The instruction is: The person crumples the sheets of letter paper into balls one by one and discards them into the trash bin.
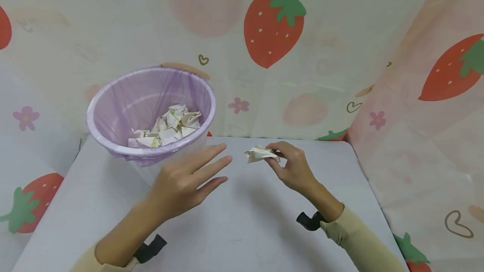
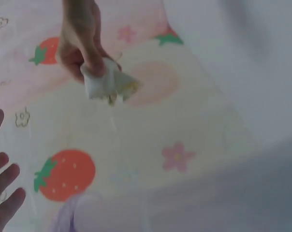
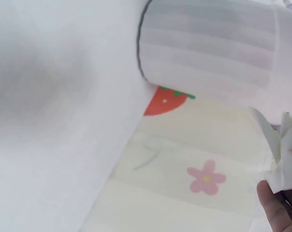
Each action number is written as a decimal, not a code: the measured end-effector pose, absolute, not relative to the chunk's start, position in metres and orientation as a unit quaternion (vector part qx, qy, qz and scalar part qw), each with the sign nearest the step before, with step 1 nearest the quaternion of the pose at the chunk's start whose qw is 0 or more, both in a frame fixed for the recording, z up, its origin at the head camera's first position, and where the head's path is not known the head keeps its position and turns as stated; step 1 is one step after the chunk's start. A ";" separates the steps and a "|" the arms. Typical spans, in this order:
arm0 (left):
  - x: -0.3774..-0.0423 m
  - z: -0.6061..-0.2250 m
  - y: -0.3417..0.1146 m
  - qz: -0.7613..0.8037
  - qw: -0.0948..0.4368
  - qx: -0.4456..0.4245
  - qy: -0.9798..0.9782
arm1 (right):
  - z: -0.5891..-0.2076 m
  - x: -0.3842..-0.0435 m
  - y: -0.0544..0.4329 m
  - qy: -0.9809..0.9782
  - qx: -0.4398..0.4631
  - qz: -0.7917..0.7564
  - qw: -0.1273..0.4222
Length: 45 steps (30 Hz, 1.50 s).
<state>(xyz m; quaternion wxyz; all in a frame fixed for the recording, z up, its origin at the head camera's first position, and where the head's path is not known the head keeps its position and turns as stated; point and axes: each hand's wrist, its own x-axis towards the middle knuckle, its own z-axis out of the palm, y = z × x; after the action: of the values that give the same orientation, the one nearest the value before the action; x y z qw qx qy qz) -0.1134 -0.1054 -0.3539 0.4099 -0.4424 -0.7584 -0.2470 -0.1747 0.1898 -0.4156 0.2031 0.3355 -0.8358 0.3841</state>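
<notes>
In the head view my right hand (image 1: 293, 165) pinches a crumpled piece of white paper (image 1: 260, 153) between thumb and fingers, raised over the table. The same paper (image 2: 105, 82) shows yellowish marks in the left wrist view; at the right edge of the right wrist view only part of it (image 3: 284, 159) appears. My left hand (image 1: 189, 177) holds nothing, its fingers spread and extended, just in front of the bin. The white bin (image 1: 101, 134), lined with a thin purple bag, stands at the back left. Several crumpled papers (image 1: 170, 127) lie inside it.
A white table (image 1: 242, 221) spreads under both hands. Behind it and to the sides hangs a pale sheet (image 1: 340, 45) printed with strawberries and flowers. Black straps (image 1: 151, 249) sit at both wrists near the beige sleeves.
</notes>
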 end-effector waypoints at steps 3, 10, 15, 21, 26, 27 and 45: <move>-0.112 -0.345 -0.120 -0.190 0.484 -0.416 -0.746 | -0.409 -0.178 0.191 -0.839 0.343 0.355 0.228; -0.116 -0.359 -0.151 -0.138 0.548 -0.342 -0.750 | -0.392 -0.187 0.197 -0.837 0.353 0.323 0.265; -0.115 -0.378 -0.163 -0.128 0.539 -0.306 -0.775 | -0.382 -0.193 0.198 -0.836 0.351 0.318 0.279; -0.113 -0.392 -0.171 -0.123 0.525 -0.291 -0.790 | -0.370 -0.199 0.197 -0.835 0.350 0.309 0.292; -0.112 -0.395 -0.175 -0.124 0.513 -0.290 -0.799 | -0.357 -0.208 0.191 -0.829 0.358 0.307 0.301; -0.112 -0.396 -0.176 -0.123 0.512 -0.289 -0.799 | -0.354 -0.210 0.190 -0.828 0.358 0.306 0.303; -0.119 -0.401 -0.167 -0.159 0.555 -0.281 -0.767 | -0.284 -0.245 0.107 -0.794 0.415 0.322 0.307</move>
<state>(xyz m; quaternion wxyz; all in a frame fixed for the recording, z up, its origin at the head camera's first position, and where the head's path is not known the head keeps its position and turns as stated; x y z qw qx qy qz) -0.1187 -0.1673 -0.4007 0.5552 -0.2806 -0.7666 -0.1594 -0.2451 0.1073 -0.2838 0.3068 0.4146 -0.7941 0.3216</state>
